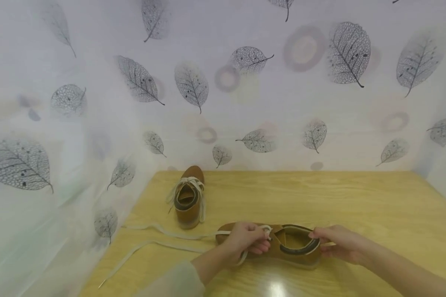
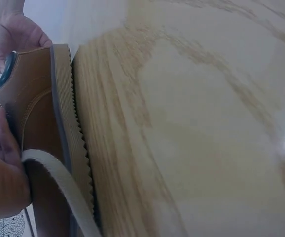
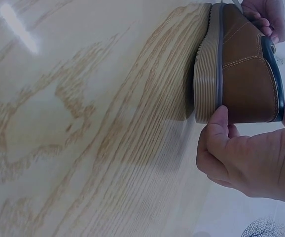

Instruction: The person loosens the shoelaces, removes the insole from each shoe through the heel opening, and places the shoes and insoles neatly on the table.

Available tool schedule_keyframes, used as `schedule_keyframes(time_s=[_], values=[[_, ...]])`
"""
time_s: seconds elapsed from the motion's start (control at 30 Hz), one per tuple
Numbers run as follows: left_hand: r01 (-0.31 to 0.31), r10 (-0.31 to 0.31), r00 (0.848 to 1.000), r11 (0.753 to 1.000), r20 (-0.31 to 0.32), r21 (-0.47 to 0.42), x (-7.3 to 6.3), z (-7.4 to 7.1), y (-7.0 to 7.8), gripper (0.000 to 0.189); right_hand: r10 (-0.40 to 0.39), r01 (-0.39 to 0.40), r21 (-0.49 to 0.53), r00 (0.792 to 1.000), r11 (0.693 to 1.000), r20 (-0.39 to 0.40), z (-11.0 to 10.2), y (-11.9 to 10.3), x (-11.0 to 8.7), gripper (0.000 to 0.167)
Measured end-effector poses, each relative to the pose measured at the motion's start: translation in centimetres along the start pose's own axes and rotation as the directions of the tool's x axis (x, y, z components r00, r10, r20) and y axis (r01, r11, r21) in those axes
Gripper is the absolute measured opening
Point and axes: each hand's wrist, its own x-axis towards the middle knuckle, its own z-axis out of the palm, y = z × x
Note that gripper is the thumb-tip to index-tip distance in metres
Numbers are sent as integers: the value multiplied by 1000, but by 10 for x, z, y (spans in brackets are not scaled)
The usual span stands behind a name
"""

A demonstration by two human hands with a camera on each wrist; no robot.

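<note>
A brown leather shoe [image 1: 301,260] with a dark padded collar lies on the table, toe to the left and heel to the right. My left hand [image 1: 245,239] is over its front part, with thumb and fingertips pinching the pale shoelace [image 1: 266,228] by the top eyelets. Two long loose lace ends trail left across the table from under that hand. At the back, my right hand [image 1: 342,243] grips the heel, thumb over the collar and fingers low behind it. The right wrist view shows a finger of the right hand [image 3: 251,153] at the ribbed sole [image 3: 207,79].
A second brown shoe [image 1: 187,215], its pale laces tied in a bow, stands farther back on the left, toe away from me. The wooden table [image 1: 338,198] meets a pale leaf-patterned curtain [image 1: 223,119] at the back and left.
</note>
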Motion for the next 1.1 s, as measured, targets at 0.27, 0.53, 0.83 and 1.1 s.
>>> schedule_keyframes(time_s=[0.27, 0.53, 0.83, 1.1], values=[[-128, 137, 988, 984, 69, -122, -5, -4, -7, 4, -2, 2, 3, 1000, 1000, 12, -1, -1, -1, 19], [-39, 41, 999, 998, -36, 54, -2, 0, -1, 33, -9, 9, -37, 1000, 999, -7, 0, -1, -1, 21], [-67, 66, 998, 998, -17, -10, -5, 3, -4, 13, -28, 29, -72, 1000, 997, 9, -2, 5, -1, 29], [-184, 184, 983, 974, -8, -129, -11, -1, -12, 9, -15, 17, -61, 999, 998, 29, -4, 1, 1, 25]])
